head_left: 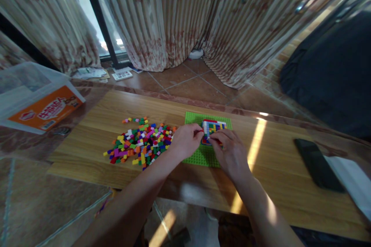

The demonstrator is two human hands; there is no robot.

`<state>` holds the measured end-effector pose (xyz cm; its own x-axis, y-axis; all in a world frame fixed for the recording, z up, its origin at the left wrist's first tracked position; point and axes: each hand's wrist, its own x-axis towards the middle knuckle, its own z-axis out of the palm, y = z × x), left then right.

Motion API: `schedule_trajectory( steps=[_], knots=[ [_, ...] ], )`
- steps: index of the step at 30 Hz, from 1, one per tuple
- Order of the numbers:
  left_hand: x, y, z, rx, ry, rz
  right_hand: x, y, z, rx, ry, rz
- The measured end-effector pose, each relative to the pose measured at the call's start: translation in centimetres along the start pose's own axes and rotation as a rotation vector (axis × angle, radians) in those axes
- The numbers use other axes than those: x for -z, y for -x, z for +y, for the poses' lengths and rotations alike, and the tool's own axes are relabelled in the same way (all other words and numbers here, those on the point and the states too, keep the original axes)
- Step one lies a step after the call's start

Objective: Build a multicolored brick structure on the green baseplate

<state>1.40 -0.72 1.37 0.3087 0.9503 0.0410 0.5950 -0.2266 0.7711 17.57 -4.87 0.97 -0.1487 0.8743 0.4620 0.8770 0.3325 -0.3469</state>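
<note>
A green studded baseplate (189,117) lies on the wooden table. On it stands a low block of toy bricks (213,126) in white, red, blue and yellow. My left hand (187,141) is closed in a pinch at the block's left side, with a speck of red by its fingertips. From the right, my right hand (230,149) reaches over the front part of the block, thumb and finger pinched together at its near left corner. Whatever either pinch holds is too small to make out. A loose heap of coloured bricks (149,139) lies left of the baseplate.
A clear plastic box (37,85) with an orange label stands at the far left. Toward the table's right end lie a dark phone (317,164) and a white sheet (349,181). Striped curtains (185,15) hang beyond the table, and papers (121,74) lie by the window.
</note>
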Motion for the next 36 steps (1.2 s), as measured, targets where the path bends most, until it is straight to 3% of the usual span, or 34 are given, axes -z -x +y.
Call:
schedule_trajectory(
  steps=[29, 33, 36],
  knots=[
    [-0.64, -0.04, -0.30, 0.003, 0.027, 0.000, -0.81, 0.44, 0.22, 0.034, -0.082, 0.044],
    [-0.17, -0.28, -0.57, 0.007, 0.111, 0.014, -0.77, 0.48, 0.26, -0.033, -0.129, 0.060],
    [-0.05, -0.51, -0.93, 0.026, 0.302, -0.014, -0.50, 0.47, 0.11, -0.087, -0.196, 0.089]
  ],
)
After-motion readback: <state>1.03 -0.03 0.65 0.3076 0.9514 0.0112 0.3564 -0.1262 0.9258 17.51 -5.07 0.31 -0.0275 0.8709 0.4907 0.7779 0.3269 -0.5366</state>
